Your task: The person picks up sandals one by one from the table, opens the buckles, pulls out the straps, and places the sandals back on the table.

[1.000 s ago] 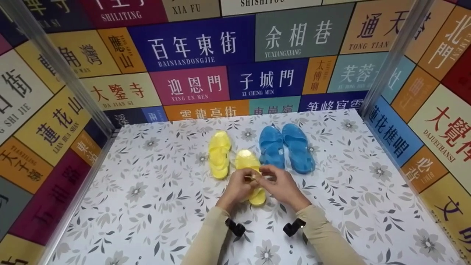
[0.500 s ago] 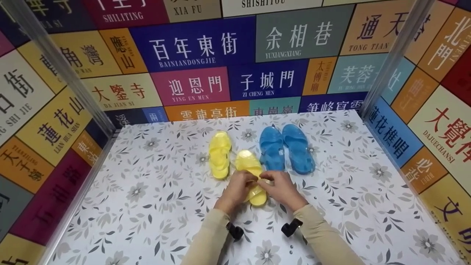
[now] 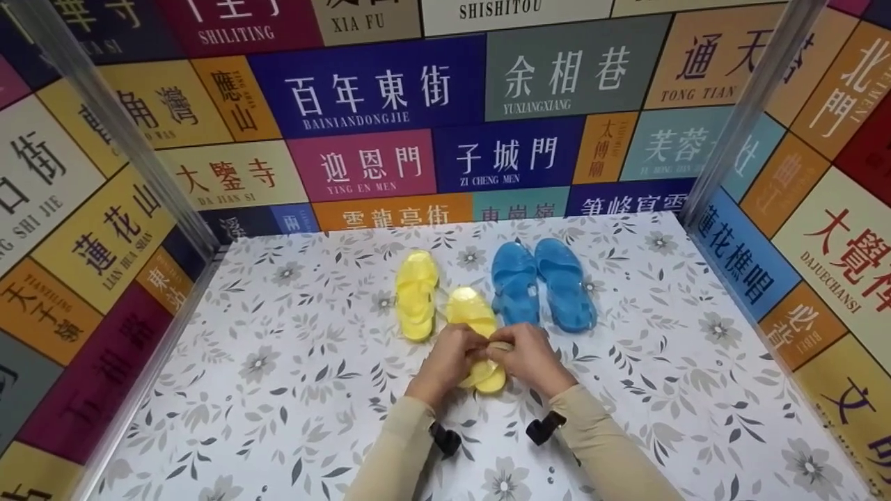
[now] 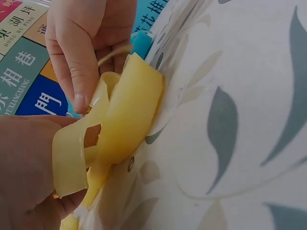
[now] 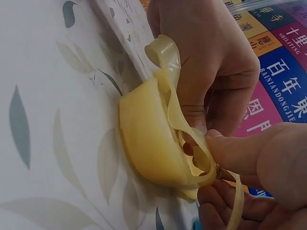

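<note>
A yellow jelly sandal lies on the floral sheet with both hands over its strap area. The left hand pinches the sandal's strap from the left, its fingertips partly hidden. From the right, the right hand pinches the strap between thumb and fingers. A loose strap end trails from the right hand in the right wrist view, beside a small metal buckle. Whether the strap runs through the buckle, I cannot tell. Another yellow sandal lies to the left, untouched.
A pair of blue sandals lies just beyond the right hand, close to the held sandal. The floral-covered table meets sign-printed walls at the back and sides. Clear posts stand at the back corners.
The right hand's fingers have drawn in and come slightly lower, nearer the left hand. Both hands stay at the same yellow sandal, and the other sandals have not been moved.
</note>
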A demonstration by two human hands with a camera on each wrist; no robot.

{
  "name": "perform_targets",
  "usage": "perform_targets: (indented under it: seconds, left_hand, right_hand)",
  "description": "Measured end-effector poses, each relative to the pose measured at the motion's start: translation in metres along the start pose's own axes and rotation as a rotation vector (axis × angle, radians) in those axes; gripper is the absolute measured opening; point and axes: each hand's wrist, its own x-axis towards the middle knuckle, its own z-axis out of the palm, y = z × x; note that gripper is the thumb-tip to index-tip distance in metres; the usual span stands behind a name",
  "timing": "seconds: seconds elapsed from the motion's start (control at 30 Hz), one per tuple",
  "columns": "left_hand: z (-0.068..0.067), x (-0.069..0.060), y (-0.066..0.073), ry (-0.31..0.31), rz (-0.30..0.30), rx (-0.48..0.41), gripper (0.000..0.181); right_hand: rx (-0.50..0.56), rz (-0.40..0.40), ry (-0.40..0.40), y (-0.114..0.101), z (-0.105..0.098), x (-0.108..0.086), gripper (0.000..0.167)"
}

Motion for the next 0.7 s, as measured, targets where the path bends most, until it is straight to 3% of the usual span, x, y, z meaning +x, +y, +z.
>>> perform_targets:
  seconds: [0.13,0.27,0.4,0.5,0.6,0.7]
  left_hand:
    - [0.0000,0.0012,0.0013,-0.004,-0.035,-0.006,0.010]
    - [0.0014,0.0010,0.0034,0.034,-0.082,-0.046,0.007]
    - [-0.0011,0.0048,0.0049,0.064,-0.077,-0.060,0.007]
    - [-0.0017,0.0059,0.0046,0.072,-0.069,-0.052,0.007]
    - [-0.0004,0.0037,0.0048,0.077,-0.075,-0.036,0.007]
    - [0.0012,0.0003,0.0058,0.076,-0.094,-0.026,0.008]
  right_hand:
    - [-0.002,-0.019,-0.018,0.0021,-0.0019,0.0003,0.005]
    - [0.029,0.009,-0.014,0.0015,-0.0036,0.0011,0.006]
    - [0.055,0.014,0.007,0.0010,-0.0044,0.0022,0.006]
    - [0.050,-0.035,0.016,0.0018,-0.0041,0.0022,0.004]
    - [0.033,-0.080,0.025,0.0026,-0.0038,0.0012,0.005]
    - [0.033,-0.076,0.032,0.0038,-0.0027,-0.0008,0.005]
